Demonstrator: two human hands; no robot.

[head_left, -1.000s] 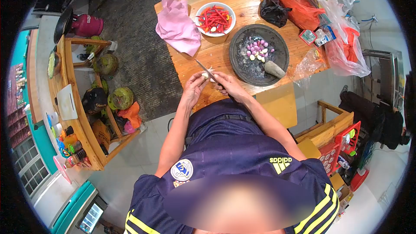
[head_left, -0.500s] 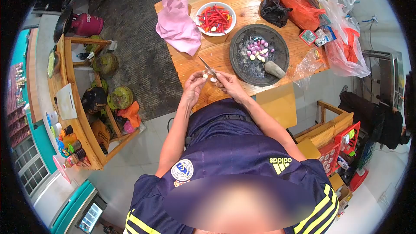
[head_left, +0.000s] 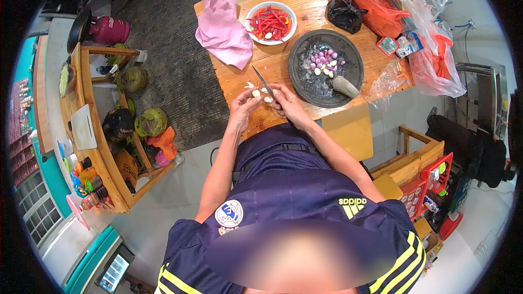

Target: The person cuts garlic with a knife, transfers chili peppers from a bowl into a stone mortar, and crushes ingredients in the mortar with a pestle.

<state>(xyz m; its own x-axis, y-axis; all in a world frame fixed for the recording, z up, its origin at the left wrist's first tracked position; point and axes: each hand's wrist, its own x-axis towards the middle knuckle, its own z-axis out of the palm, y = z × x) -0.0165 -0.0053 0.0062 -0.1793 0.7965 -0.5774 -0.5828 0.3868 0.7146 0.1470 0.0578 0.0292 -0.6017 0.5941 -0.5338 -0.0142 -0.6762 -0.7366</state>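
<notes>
Between the fingertips of my left hand is a pale garlic clove. My right hand is closed around a knife, its blade angled up and to the left. White bits of garlic skin lie on the table just beyond my fingers. To the right of my hands sits a dark stone mortar with purple shallots, pale peeled cloves and a stone pestle in it.
On the wooden table are a pink cloth, a white bowl of red chillies, a black plastic bag and orange and clear bags at the right. A yellow stool stands under the near edge.
The clove in my left hand now shows more of its surface. A white piece of skin has appeared on the table beyond my fingers. The knife has shifted slightly upward.
</notes>
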